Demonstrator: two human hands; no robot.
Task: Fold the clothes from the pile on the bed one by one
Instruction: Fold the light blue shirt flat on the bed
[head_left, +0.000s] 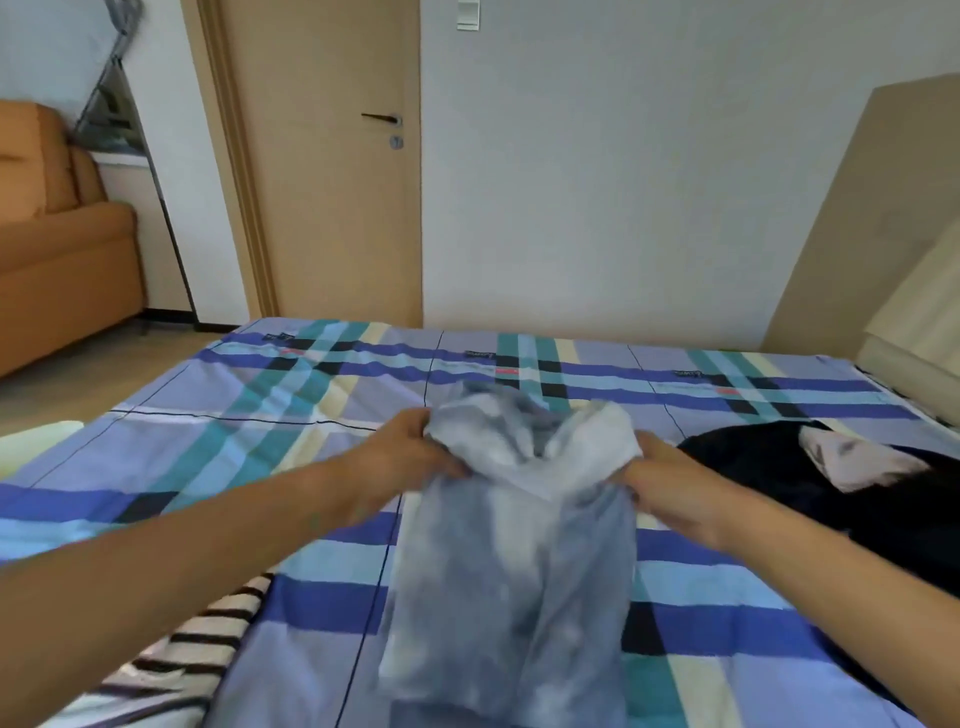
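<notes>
A pale blue-grey garment (514, 561) hangs over the middle of the bed (291, 395), lifted at its top edge and blurred by motion. My left hand (410, 452) grips its upper left corner. My right hand (670, 483) grips the upper right corner. The fabric bunches between the two hands and its lower part trails down toward me. A black garment (769, 467) with a light patch lies on the bed to the right. A striped black-and-white garment (182, 654) lies at the near left.
The bed has a blue, teal and cream plaid sheet. A beige headboard (841, 208) stands at the right, a closed wooden door (332, 171) behind the bed, and an orange sofa (57, 260) at the far left.
</notes>
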